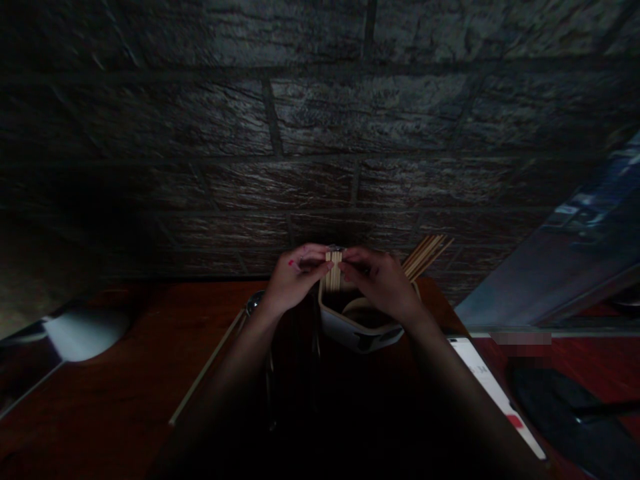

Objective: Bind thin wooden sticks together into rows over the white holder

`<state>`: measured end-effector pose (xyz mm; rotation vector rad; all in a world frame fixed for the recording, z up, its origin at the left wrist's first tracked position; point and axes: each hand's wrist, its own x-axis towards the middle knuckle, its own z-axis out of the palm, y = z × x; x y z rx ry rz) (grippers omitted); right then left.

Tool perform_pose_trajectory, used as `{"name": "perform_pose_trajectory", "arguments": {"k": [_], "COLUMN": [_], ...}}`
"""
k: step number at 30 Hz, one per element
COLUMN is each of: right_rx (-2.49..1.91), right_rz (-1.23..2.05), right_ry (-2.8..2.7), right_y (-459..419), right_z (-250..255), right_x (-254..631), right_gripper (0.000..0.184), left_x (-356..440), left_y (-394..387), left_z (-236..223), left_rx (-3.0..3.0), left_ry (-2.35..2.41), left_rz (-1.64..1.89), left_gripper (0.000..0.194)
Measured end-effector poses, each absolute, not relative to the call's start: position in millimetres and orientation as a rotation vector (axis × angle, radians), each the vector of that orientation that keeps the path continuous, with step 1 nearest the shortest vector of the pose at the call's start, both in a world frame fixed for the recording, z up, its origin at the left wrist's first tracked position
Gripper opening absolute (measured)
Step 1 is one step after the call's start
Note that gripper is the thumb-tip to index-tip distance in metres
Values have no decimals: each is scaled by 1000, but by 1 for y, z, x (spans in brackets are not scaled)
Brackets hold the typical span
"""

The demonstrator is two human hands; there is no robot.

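A bundle of light wooden chopsticks (pixel 333 273) stands upright at the back left of a pale container (pixel 360 339), pinched from both sides. My left hand (pixel 297 277) is closed on the bundle's left side, thumb in front. From the right, my right hand (pixel 383 280) grips the same bundle near its top. More chopsticks (pixel 427 257) lean out of the container's right side, behind my right hand. Inside the container a rounded pale object shows in part; its kind is unclear. The lower ends of the held chopsticks are hidden.
On the wooden table (pixel 145 373) a single chopstick (pixel 207 367) and a shiny metal ladle (pixel 255 301) lie by my left forearm. A white lampshade-like object (pixel 85 333) is at left. A phone (pixel 493 393) lies at the right edge. A brick wall (pixel 320 120) rises behind.
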<state>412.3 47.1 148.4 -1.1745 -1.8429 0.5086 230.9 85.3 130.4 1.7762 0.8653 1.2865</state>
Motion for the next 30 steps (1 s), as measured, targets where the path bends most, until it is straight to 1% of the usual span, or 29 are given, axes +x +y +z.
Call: {"name": "perform_pose_trajectory", "arguments": {"k": [11,30], "right_rx": [-1136,-1163], "right_rz": [626,628], "right_ry": [-1807,-1805], "right_y": [53,53], "right_z": [140,140], "right_x": [413,413], "right_gripper": [11,10], "left_x": [229,230], "left_y": [87,86], "left_z": [128,128], "left_rx": [1778,1801], "left_ry": [846,855], "left_rz": [1245,1233], "left_gripper": [21,19]}}
